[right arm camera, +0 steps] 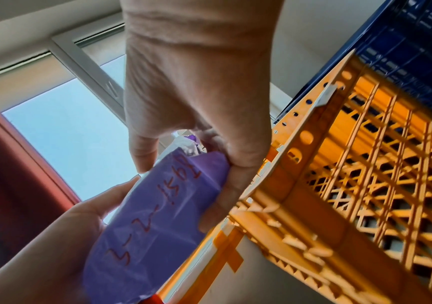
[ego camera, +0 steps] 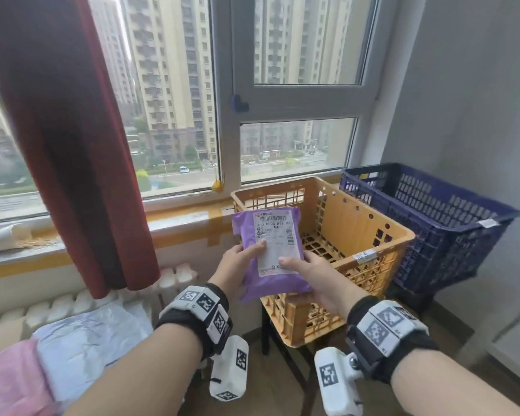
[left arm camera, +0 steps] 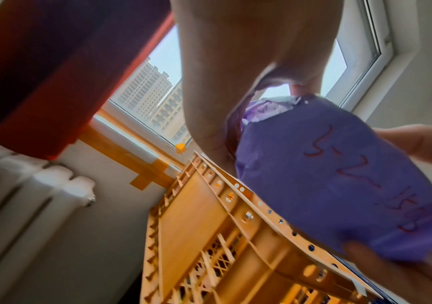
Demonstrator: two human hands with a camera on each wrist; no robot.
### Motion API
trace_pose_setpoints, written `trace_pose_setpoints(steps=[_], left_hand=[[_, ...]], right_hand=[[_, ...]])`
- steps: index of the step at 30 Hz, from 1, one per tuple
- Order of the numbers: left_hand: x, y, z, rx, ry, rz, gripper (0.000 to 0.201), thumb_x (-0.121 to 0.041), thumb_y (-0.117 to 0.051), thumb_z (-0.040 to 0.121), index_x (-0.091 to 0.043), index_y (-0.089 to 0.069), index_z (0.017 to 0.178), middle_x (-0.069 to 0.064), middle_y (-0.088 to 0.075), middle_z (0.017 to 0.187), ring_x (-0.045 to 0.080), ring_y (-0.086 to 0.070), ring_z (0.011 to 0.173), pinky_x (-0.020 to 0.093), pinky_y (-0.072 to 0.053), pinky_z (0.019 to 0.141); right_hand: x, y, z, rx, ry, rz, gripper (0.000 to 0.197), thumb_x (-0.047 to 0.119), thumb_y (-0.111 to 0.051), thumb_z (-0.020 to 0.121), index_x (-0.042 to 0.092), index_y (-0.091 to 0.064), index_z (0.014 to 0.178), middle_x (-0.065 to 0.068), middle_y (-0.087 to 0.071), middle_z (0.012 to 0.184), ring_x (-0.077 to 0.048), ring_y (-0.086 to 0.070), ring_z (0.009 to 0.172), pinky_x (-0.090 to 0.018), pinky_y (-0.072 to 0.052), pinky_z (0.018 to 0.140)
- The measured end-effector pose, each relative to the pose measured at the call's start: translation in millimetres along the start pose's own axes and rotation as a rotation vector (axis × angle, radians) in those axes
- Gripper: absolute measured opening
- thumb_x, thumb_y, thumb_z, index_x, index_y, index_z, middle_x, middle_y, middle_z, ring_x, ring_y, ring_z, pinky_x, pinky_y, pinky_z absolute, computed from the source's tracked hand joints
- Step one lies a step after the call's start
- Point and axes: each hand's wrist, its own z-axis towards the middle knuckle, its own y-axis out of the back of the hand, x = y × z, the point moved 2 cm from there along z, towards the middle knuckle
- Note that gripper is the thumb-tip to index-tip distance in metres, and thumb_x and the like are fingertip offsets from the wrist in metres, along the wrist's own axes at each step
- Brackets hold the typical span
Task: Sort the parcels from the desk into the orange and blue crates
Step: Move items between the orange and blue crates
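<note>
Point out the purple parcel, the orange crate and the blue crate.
purple parcel [ego camera: 278, 250]: head view, on its white label.
orange crate [ego camera: 373, 247]: head view, on its right rim.
blue crate [ego camera: 451, 232]: head view, on its near wall.

"400 P008 D11 02" on parcel label [ego camera: 276, 240]

Orange crate [ego camera: 370, 235]: open top, floor bare, I see clear passage down. Blue crate [ego camera: 451, 211]: just right of it, top open too. Obstacles I log: both grips full with the parcel [ego camera: 270, 250] over orange's near-left corner; curtain [ego camera: 72, 145] left; window [ego camera: 297, 115] behind.
</note>
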Motion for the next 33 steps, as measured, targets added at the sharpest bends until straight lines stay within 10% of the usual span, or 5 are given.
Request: trace_pose_setpoints(steps=[4,8,33], left_hand=[[10,-50,21,0.008,-0.004,-0.003,0.078,-0.04,-0.084,0.061,-0.003,-0.057,0.124,0.017,-0.07,0.112,0.037,-0.068,0.102,0.055,-0.049,0.095],[20,-95,37,0.02,-0.01,0.048,0.042,-0.032,-0.071,0.085,-0.01,-0.061,0.119,0.011,-0.073,0.106,0.028,-0.071,0.094,0.038,-0.059,0.077],[-3,-239,249,0.133,-0.025,0.239,0.054,-0.045,-0.073,0.08,-0.01,-0.06,0.119,0.009,-0.072,0.107,0.03,-0.07,0.098,0.051,-0.054,0.092]], right_hand=[[0,54,2,-0.02,0.04,0.057,0.043,0.023,-0.069,0.091,0.015,-0.051,0.129,-0.007,-0.066,0.117,-0.022,-0.069,0.1,-0.038,-0.062,0.077],[-1,103,6,-0.057,0.058,0.103,0.053,0.023,-0.072,0.089,0.012,-0.048,0.134,-0.01,-0.065,0.119,-0.022,-0.072,0.095,-0.033,-0.06,0.071],[57,280,150,-0.242,0.157,0.117,0.026,0.019,-0.062,0.097,0.012,-0.058,0.122,-0.009,-0.069,0.112,-0.022,-0.07,0.091,-0.031,-0.06,0.065]])
